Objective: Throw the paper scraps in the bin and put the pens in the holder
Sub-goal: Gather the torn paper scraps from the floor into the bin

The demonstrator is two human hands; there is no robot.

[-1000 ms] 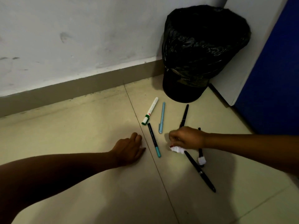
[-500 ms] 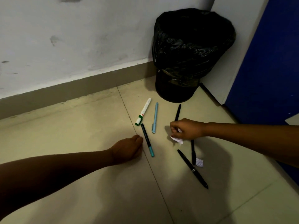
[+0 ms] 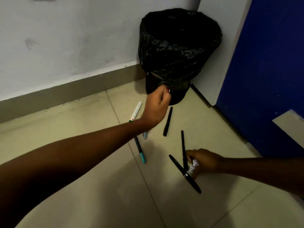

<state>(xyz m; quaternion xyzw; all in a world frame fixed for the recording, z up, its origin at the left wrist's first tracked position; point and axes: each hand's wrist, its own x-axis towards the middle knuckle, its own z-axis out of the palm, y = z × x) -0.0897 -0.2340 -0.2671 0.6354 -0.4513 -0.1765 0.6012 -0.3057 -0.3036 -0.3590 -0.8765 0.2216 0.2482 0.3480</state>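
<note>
Two hands | left [image 3: 156, 107] clenched by bin [image 3: 179, 46] | right [image 3: 204, 162] grasping paper scrap [image 3: 195, 162] | bin contents unseen

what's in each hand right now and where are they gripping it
The right hand pinches a crumpled paper scrap in its fingers, with a second scrap just below. The left hand, closed near the bin, hides whatever it holds.

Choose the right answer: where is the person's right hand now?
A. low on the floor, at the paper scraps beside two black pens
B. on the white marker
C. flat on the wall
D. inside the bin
A: the right hand is down at the crumpled paper scraps, next to the crossed black pens, well short of the bin.
</note>
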